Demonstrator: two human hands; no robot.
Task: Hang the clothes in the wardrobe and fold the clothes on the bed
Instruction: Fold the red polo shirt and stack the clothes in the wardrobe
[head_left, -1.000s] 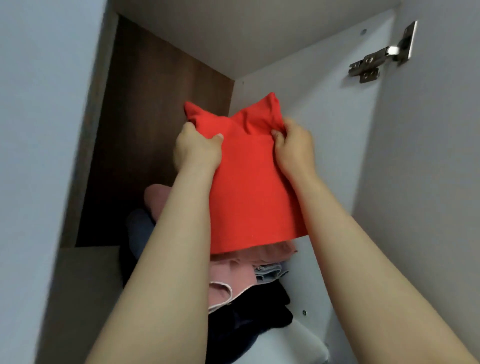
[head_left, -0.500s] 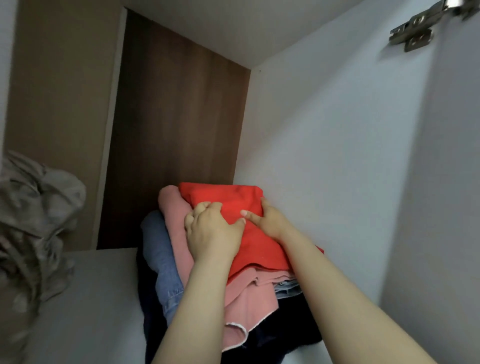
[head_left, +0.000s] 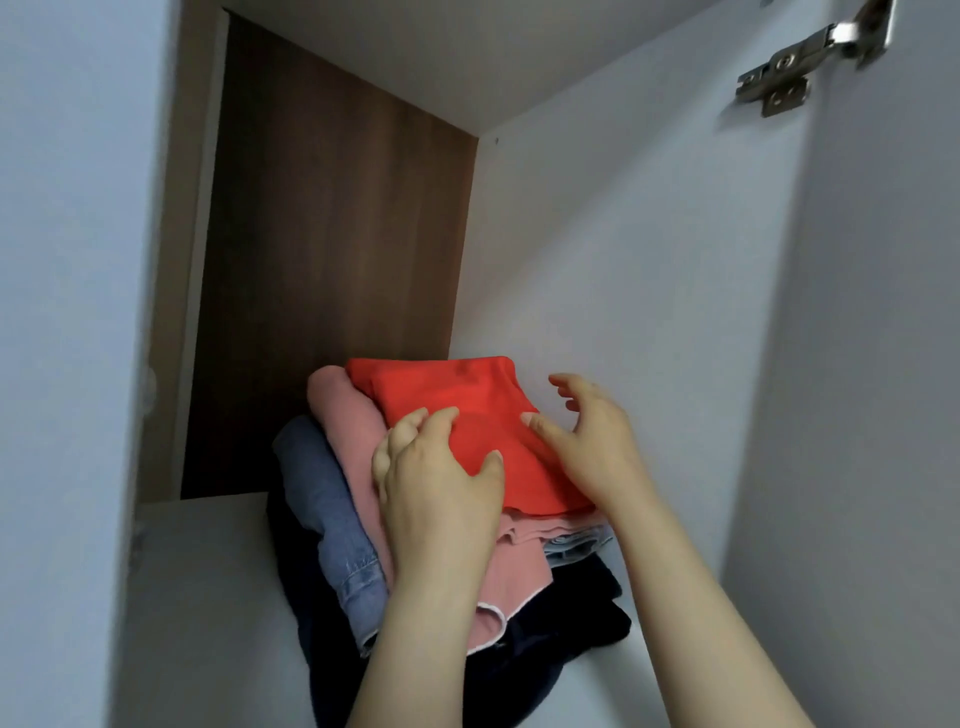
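Head: soft folded red garment tops rounded fabric stack.

Inside the wardrobe I see a dark wood back panel, a pale side wall to its right, a white shelf below, and a metal hinge at upper right.

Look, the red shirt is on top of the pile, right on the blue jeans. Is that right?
Not quite. The red shirt is on top, but it lies on the pink cloth, not the jeans, which sit under the pink one. The head view shows it.
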